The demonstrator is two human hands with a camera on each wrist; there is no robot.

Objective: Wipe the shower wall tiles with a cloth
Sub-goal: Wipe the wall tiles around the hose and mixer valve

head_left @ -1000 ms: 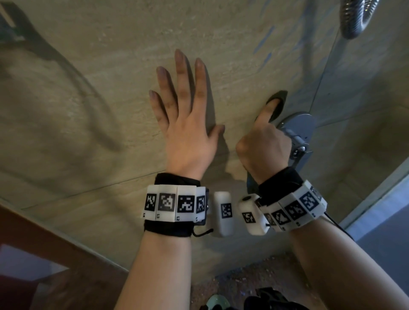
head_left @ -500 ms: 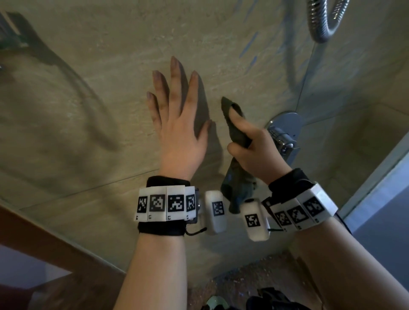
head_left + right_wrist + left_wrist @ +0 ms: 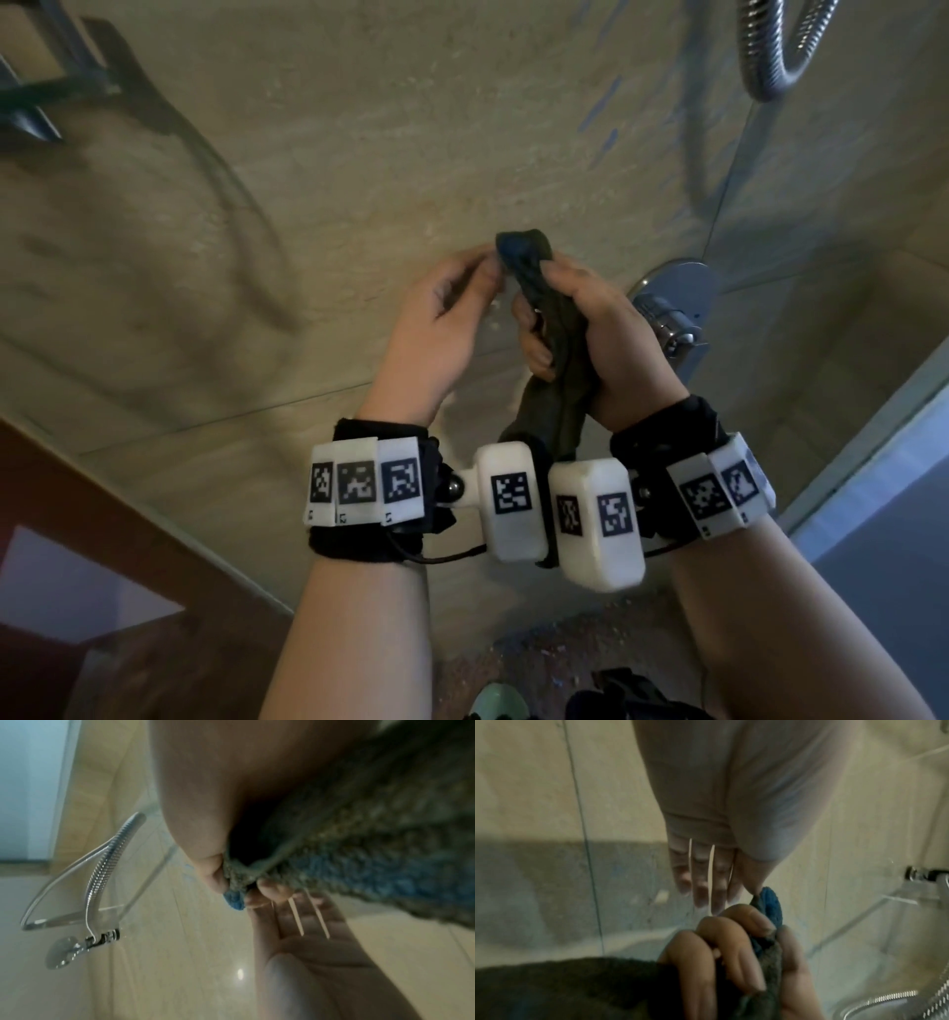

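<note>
A: Cloth mid-frame in head view, bunched into a dark rope, gripped by right hand, fingers curled tight round it. Lower end hanging down behind the wrist units.

B: Left hand just beside, centre of frame, fingers loosely bent, fingertips at the cloth's upper tip. Pinching or only touching? Cannot tell from head view.

A: Left wrist view clearer: thumb tip meeting a blue corner of cloth right of centre, other fingers fairly straight, pointing down. Right hand at lower centre, knuckles wrapped round cloth. Blue colour not visible from head view.

B: Right wrist view: cloth filling upper right, coarse grey-green weave with blue patch, nipped between right thumb and fingertips. Left hand palm-up below, lower right, fingers extended.

A: Shower wall tiles behind both hands, beige; no cloth contact with them seen.

B: Metal hose looping at left of right wrist view. Only its bend at upper right in head view, chrome valve right of the hands.
</note>
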